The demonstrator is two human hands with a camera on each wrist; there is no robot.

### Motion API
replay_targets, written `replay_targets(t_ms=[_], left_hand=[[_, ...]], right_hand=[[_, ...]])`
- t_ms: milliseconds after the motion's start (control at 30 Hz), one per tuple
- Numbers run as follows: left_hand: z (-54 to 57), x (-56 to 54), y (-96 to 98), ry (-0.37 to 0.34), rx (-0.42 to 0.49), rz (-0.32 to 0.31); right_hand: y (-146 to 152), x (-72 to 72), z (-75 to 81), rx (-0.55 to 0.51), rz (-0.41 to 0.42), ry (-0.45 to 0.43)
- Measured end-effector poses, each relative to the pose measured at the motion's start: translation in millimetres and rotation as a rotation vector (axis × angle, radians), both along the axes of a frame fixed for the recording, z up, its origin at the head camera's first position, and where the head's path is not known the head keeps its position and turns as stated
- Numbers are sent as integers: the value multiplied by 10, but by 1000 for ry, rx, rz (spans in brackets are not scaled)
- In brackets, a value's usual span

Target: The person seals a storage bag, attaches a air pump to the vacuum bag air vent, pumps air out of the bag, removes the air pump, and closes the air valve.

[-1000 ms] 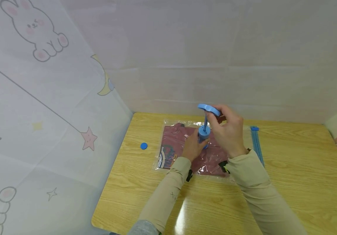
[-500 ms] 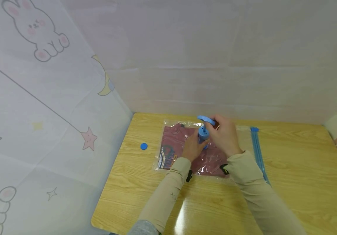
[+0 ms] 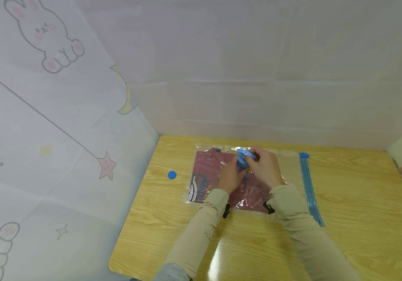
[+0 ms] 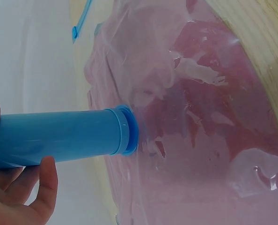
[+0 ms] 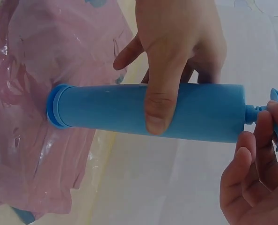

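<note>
A blue hand pump [image 5: 200,110] stands upright on the round valve [image 4: 131,130] of a clear vacuum storage bag [image 3: 290,168]. Inside the bag lies a folded maroon garment [image 3: 204,164] with a printed patch. My left hand [image 3: 230,175] grips the pump's barrel, its thumb across the front in the right wrist view. At the top, my right hand [image 3: 265,166] holds the pump's handle [image 3: 246,152], fingers curled round it. The handle sits close to the barrel's top, with only a short bit of rod showing in the right wrist view.
A round blue cap [image 3: 172,175] lies on the wooden table [image 3: 144,218], left of the bag. The bag's blue zip strip with its slider [image 3: 304,155] runs along its right end. A pale fabric wall [image 3: 204,78] stands behind the table.
My right hand has pushed the pump handle down, from well above the barrel to close against its top. The left hand has stayed around the barrel.
</note>
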State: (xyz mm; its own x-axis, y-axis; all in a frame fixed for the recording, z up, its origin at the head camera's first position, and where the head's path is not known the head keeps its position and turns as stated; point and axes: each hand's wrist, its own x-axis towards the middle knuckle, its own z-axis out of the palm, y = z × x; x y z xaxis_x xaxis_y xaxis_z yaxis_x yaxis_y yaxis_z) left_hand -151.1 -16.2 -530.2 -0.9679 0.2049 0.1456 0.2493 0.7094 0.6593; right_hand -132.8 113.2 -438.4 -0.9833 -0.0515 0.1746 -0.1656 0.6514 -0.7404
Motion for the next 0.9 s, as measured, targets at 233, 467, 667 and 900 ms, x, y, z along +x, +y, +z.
replay_targets(t_ms=[233,467,667,900], left_hand=[[-1,0,-11,19,6,-9],[-7,1,-2,29,1,-5],[-18,-2,12,35,-8,7],[-43,-10,19,53,-15,16]], right_hand=[[-10,-3,-29,6,-1,12],[-15,6,-32,25,-2,23],[-18,8,15,44,-4,44],[-45,43,132,9,-31,72]])
